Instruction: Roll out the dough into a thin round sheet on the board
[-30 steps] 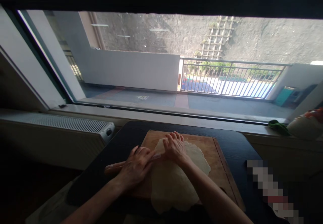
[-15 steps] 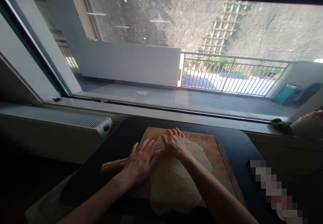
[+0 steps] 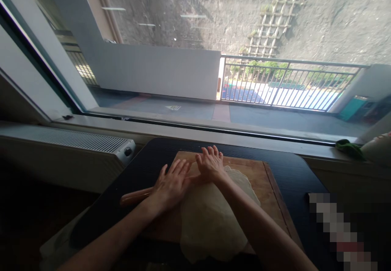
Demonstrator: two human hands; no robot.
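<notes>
A wide, thin sheet of dough [image 3: 210,220] lies on a wooden board [image 3: 255,173], its near edge hanging past the board's front. Across the far part of the dough runs a wooden rolling pin [image 3: 134,197], slanting from lower left to upper right. My left hand [image 3: 171,183] lies flat over the pin, fingers stretched forward and slightly apart. Further right, my right hand [image 3: 210,163] presses on the pin with its palm, fingers spread and raised. Both palms hide much of the pin; its left end sticks out beyond my left hand.
The board rests on a dark table [image 3: 281,165] by a large window. A white radiator [image 3: 91,144] stands at the left. On the sill at right are a green cloth [image 3: 348,148] and a pale rounded object [image 3: 377,148]. A blurred-out item [image 3: 339,226] lies at the table's right.
The view has tilted down slightly. My hands have rolled a little forward on the pin, fingers now lifted higher at the far edge of the board.
</notes>
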